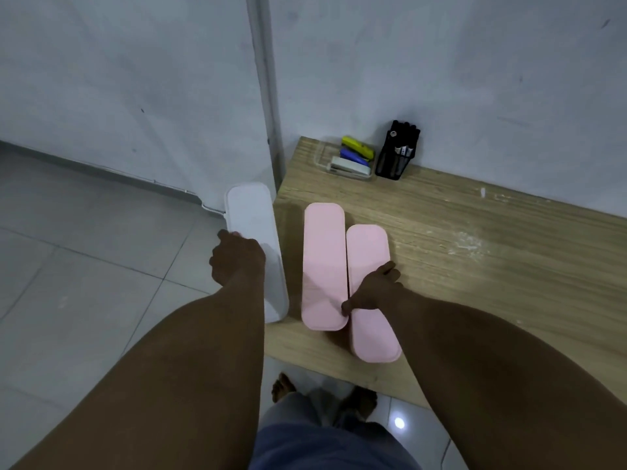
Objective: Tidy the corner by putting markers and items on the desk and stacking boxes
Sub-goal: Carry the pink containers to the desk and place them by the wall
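- Your left hand [237, 257] grips the white lidded box [252, 228] along its long left edge, fingers curled round the rim; the box hangs just off the left edge of the wooden desk [458, 252], over the tiled floor [84, 239].
- The white box looks like rigid, smooth plastic and probably light. It is long, so a hold near the middle of its length should stop it tipping; the slick lid could slide under your fingers.
- On the desk, just right of the white box, the longer pink box [324, 266] lies flat, touching the shorter pink box [371, 290] on its right side.
- Your right hand [373, 290] rests on the shorter pink box, thumb at the seam between the two and fingers curled over the far edge, gripping it. Take these the same way, across the width near the middle.
- At the desk's back edge by the wall stand a clear tray of staplers [353, 159] and, right of it, a black mesh marker holder [398, 150].
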